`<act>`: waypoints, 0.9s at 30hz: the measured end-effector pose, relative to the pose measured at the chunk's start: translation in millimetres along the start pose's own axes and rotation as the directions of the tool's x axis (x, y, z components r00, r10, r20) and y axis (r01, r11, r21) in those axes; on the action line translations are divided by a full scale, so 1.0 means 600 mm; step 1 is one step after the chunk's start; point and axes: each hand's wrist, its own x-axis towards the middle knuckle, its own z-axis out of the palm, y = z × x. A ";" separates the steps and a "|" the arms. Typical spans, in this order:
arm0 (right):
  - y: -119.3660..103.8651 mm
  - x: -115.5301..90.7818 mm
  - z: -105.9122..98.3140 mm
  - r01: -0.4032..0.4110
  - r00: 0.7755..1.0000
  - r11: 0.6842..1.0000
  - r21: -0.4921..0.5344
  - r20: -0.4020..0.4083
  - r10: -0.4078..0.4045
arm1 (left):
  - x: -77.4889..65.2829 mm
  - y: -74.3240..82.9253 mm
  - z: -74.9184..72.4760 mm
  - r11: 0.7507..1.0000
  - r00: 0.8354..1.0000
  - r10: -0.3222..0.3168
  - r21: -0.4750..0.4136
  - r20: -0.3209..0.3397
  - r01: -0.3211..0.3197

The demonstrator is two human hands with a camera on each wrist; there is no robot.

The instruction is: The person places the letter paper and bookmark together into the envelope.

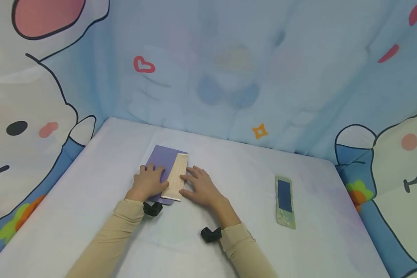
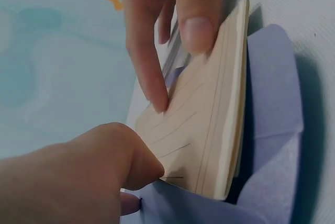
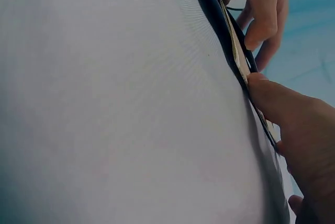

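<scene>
A purple envelope (image 1: 161, 157) lies on the white table, with a folded sheet of lined cream paper (image 1: 176, 178) resting over its right part. My left hand (image 1: 147, 183) spreads its fingers on the envelope. Its thumb touches the left edge of the paper, as the left wrist view also shows. From the other side my right hand (image 1: 201, 188) reaches in, index finger and thumb touching the paper's right edge. In the right wrist view the right thumb (image 3: 275, 96) presses the edge of the paper stack. The other right fingertips are partly hidden there.
To the right on the white table (image 1: 319, 216) lies a slim green packet (image 1: 285, 200) with a dark blue panel. A printed blue curtain (image 1: 229, 69) hangs behind and at both sides. Black wrist mounts (image 1: 211, 234) stick out from the sleeves.
</scene>
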 end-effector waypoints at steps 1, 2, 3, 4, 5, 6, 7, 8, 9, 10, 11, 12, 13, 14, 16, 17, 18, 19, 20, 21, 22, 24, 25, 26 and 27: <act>0.003 -0.001 0.002 -0.007 1.000 1.000 -0.014 0.011 0.007 | 0.000 0.002 0.003 1.000 1.000 0.006 0.005 0.002 -0.006; 0.005 -0.002 0.004 -0.013 1.000 1.000 -0.023 0.018 0.013 | 0.000 0.005 0.006 1.000 1.000 0.013 0.010 0.003 -0.013; 0.006 -0.003 0.005 -0.016 1.000 1.000 -0.026 0.019 0.017 | 0.000 0.007 0.007 1.000 1.000 0.021 0.018 0.003 -0.021; 0.007 -0.004 0.007 -0.019 1.000 0.999 -0.028 0.015 0.020 | 0.000 0.009 0.008 0.999 1.000 0.027 0.027 0.003 -0.027; 0.007 -0.004 0.008 -0.023 1.000 0.999 -0.028 0.010 0.023 | 0.000 0.010 0.007 0.999 0.999 0.034 0.035 0.001 -0.034; 0.007 -0.004 0.009 -0.020 1.000 1.000 -0.023 -0.002 0.020 | 0.000 0.011 0.007 0.998 0.999 0.039 0.044 0.000 -0.039; 0.006 -0.004 0.009 -0.018 1.000 1.000 -0.018 -0.012 0.018 | -0.001 0.012 0.005 0.998 0.999 0.042 0.050 -0.001 -0.041; 0.005 -0.002 0.009 -0.014 1.000 1.000 -0.020 -0.020 0.013 | -0.001 0.012 0.003 0.998 0.999 0.042 0.055 -0.004 -0.042; 0.003 -0.001 0.009 -0.007 1.000 1.000 -0.020 -0.029 0.007 | -0.002 0.012 0.001 0.997 0.999 0.042 0.059 -0.007 -0.041; 0.002 0.001 0.009 -0.002 0.999 1.000 -0.021 -0.036 0.001 | -0.002 0.011 -0.001 0.997 0.999 0.039 0.060 -0.011 -0.038; 0.000 0.003 0.008 0.002 0.999 1.000 -0.025 -0.037 -0.003 | -0.002 0.010 -0.002 0.997 0.999 0.037 0.064 -0.015 -0.036; -0.002 0.004 0.008 0.006 0.999 1.000 -0.029 -0.037 -0.007 | -0.002 0.009 -0.003 0.997 0.999 0.033 0.064 -0.017 -0.032; -0.004 0.005 0.008 0.007 0.999 0.999 -0.038 -0.032 -0.008 | -0.003 0.008 -0.004 0.997 0.999 0.033 0.065 -0.019 -0.031; -0.006 0.005 0.007 0.007 1.000 0.999 -0.053 -0.026 -0.008 | -0.003 0.007 -0.004 0.997 0.999 0.033 0.065 -0.020 -0.032; -0.011 0.004 0.005 0.007 1.000 0.997 -0.072 -0.010 -0.007 | -0.003 0.006 -0.004 0.997 0.999 0.036 0.066 -0.019 -0.035; -0.013 0.003 0.005 0.008 1.000 0.996 -0.089 0.000 -0.008 | -0.003 0.005 -0.005 0.997 0.999 0.039 0.066 -0.019 -0.038; -0.016 0.002 0.004 0.007 1.000 0.994 -0.106 0.014 -0.006 | -0.003 0.005 -0.005 0.997 0.999 0.039 0.064 -0.019 -0.038; -0.018 0.002 0.003 0.008 1.000 0.993 -0.120 0.024 -0.006 | -0.003 0.004 -0.005 0.997 0.999 0.038 0.063 -0.019 -0.037; -0.021 0.001 0.002 0.010 0.999 0.991 -0.134 0.032 -0.006 | -0.003 0.003 -0.005 0.998 0.999 0.035 0.060 -0.021 -0.034; -0.022 0.001 0.002 0.010 0.999 0.989 -0.149 0.041 -0.004 | -0.002 0.003 -0.006 0.998 0.999 0.033 0.055 -0.023 -0.032; -0.024 0.002 0.002 0.009 0.999 0.986 -0.164 0.050 -0.001 | -0.002 0.002 -0.006 0.998 0.999 0.031 0.052 -0.025 -0.030; -0.026 0.003 0.002 0.002 0.998 0.981 -0.194 0.058 0.010 | -0.002 -0.001 -0.006 0.999 0.999 0.027 0.040 -0.025 -0.026; -0.027 0.004 0.002 -0.003 0.998 0.978 -0.208 0.059 0.016 | -0.001 -0.001 -0.005 0.999 0.999 0.026 0.035 -0.023 -0.025; -0.028 0.005 0.003 -0.010 0.998 0.975 -0.223 0.060 0.024 | -0.001 -0.002 -0.005 0.999 0.999 0.027 0.029 -0.021 -0.026; -0.029 0.007 0.004 -0.017 0.998 0.972 -0.235 0.060 0.032 | -0.001 -0.003 -0.005 0.999 0.999 0.028 0.025 -0.019 -0.027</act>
